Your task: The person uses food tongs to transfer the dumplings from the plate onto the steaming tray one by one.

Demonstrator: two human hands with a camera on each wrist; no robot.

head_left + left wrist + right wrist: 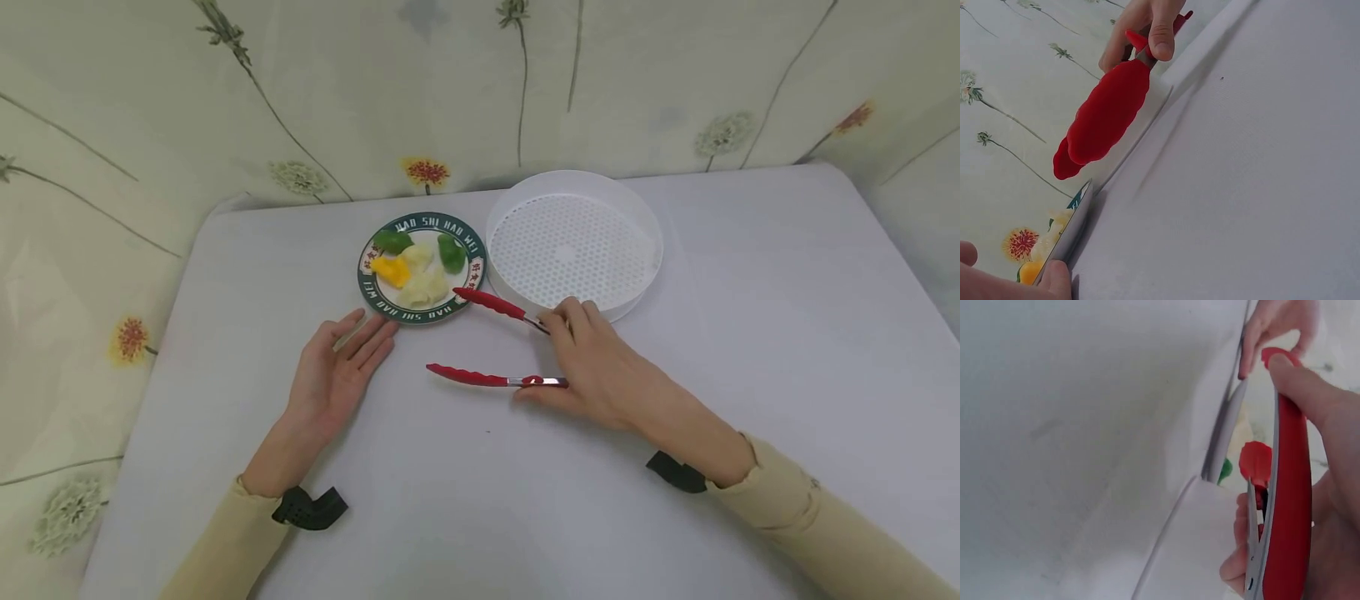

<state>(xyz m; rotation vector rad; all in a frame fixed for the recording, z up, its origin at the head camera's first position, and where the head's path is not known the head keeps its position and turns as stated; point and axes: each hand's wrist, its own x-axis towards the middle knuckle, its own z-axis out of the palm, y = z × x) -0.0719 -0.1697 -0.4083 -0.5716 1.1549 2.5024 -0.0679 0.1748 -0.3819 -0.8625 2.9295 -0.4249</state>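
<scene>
Red-and-silver tongs point(480, 378), right hand point(600, 371) gripping them spread, are pointing leftward toward that round green-rimmed plate point(420, 316) straight-fingered left hand point(330, 375) is touching.

Soft light fills the head view evenly. The left wrist view is dimmer, with shadow beside the plate point(1075, 226).

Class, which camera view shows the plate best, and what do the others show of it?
The head view: it looks down on the plate, showing its round shape, its lettering and the colored pieces on it. The left wrist view shows it nearly edge-on; the right wrist view, mainly its outer side.
</scene>
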